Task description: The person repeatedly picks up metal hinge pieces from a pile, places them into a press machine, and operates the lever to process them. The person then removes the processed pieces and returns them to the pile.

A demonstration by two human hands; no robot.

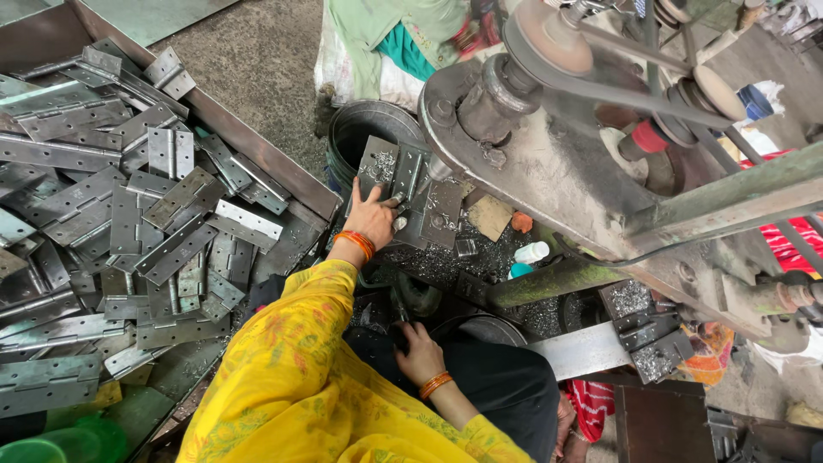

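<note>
My left hand [372, 218], with orange bangles at the wrist, presses on a grey metal hinge [390, 170] that lies opened on the bed of a press-like machine [549, 171]. The fingers rest on the hinge's lower edge. Lower down, my right hand [420, 351], also with orange bangles, is closed around a dark lever [403, 313] close to my lap. Both arms wear yellow patterned sleeves. Metal chips [446, 261] cover the bed around the hinge.
A tray [257, 150] heaped with several grey hinges fills the left. A dark round bucket [360, 129] stands behind the hinge. Belt pulleys [549, 39] and a green frame [737, 197] stand on the right. A small white bottle [531, 252] lies on the chips.
</note>
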